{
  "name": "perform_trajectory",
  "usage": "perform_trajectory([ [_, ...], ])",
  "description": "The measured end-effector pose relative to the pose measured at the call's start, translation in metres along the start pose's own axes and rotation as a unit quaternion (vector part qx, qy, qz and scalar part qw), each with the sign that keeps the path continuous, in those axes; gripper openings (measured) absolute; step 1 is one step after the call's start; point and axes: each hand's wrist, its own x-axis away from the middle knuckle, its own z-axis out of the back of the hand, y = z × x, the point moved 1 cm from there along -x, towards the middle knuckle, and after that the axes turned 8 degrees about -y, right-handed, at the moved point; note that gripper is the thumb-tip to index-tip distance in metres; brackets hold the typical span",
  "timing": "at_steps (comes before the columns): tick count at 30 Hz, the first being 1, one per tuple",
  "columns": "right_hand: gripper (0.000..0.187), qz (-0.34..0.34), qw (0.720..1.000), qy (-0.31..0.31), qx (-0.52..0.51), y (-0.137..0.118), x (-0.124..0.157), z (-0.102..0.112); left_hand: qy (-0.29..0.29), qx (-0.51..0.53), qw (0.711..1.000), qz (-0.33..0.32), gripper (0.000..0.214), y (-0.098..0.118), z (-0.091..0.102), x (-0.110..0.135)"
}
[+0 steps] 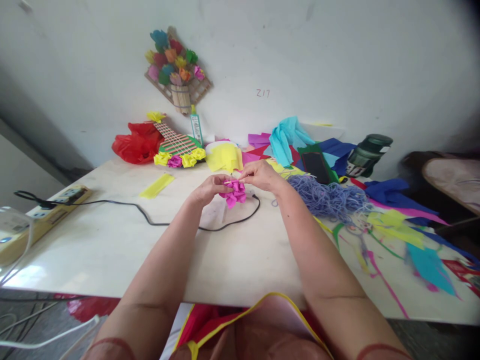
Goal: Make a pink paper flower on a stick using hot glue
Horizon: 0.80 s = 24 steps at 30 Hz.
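Observation:
My left hand [214,190] is closed on a bright pink crepe-paper flower [235,195], held just above the middle of the table. From the other side my right hand [261,176] pinches at the top of the same flower, fingertips pressed together. Something thin and pale shows by the fingertips, too small to make out. Below the hands lie a translucent flat piece [213,215] and a black cord [242,220]. A yellow paper strip [157,185] lies left of my left hand.
A stringed-instrument craft [178,142] with paper flowers leans at the back, beside red plastic [137,144] and a glue bottle [196,127]. Tangled blue-purple string [330,197], coloured paper [287,137], a phone [315,167] and a dark green jar [369,155] crowd the right. A power strip [48,220] sits left.

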Motion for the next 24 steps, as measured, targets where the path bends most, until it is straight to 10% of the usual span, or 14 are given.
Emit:
perform_trajectory([
  [24,0.007,0.005,1.0,0.007,-0.005,-0.0006,0.0018,0.0044,0.028,-0.01,0.998,-0.06,0.037,0.0043,0.0013,0.0027],
])
